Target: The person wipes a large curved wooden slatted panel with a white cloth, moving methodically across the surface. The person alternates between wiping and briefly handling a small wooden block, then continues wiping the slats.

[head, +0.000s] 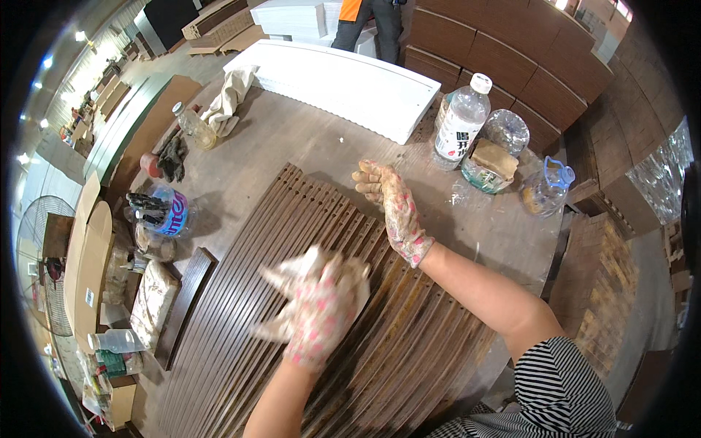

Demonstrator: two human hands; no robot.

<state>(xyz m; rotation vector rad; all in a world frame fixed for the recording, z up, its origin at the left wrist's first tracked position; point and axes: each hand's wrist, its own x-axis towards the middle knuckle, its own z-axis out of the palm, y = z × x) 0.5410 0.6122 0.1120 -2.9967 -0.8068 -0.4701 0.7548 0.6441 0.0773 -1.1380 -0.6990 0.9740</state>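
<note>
Dark brown wooden strips point(257, 263) lie side by side on the worktable before me, with small holes near their far ends. My left hand point(323, 317), in a pink-spotted, stained glove, is above the strips and blurred. It grips a whitish rag point(312, 263), whose loose corners stick out. At the strips' far right ends is my right hand point(395, 211), in a similar glove. Its fingers are partly bent and point left, with nothing visible in them. Whether it touches the strips is hard to tell. Strips on the right look wet or stained; those on the left look more even.
A white panel stack point(345, 82) lies at the table's far edge. Plastic bottles point(463, 123) stand at right. On the left are a glass bottle point(195, 128), a cut bottle holding markers point(167, 211) and a separate dark strip point(186, 306). A person point(369, 27) stands beyond.
</note>
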